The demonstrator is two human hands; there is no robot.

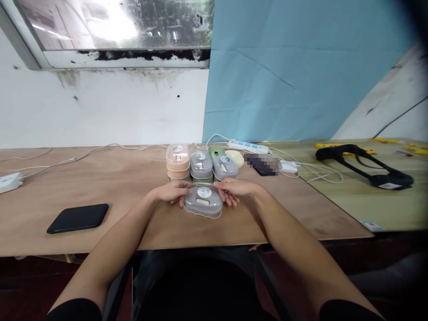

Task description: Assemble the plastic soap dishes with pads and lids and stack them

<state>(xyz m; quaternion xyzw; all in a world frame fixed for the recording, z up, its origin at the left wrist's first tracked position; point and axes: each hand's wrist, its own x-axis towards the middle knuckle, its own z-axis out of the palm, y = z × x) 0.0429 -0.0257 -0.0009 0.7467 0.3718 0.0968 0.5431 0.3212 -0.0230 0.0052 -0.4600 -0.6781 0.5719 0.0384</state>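
Observation:
A grey plastic box with a clear lid [203, 209], a round white sticker on top and a pale oblong piece at the front, is near the table's front edge. At its left side is my left hand [171, 192], thumb over the rim and fingers curled against the side. My right hand [236, 189] grips the far right corner, its other fingers hanging beside the wall. Just behind stand similar boxes: a stacked peach one [178, 161], a grey one [201, 166] over a green one, and another grey one [225, 166].
A black phone-like slab [78, 218] lies left on the wooden table [133, 178]. Behind the boxes are a white power strip [249, 147] and cables. A dark, partly blurred object [262, 165] and a white charger [288, 167] lie right. A black strap-like frame [368, 167] rests farther right.

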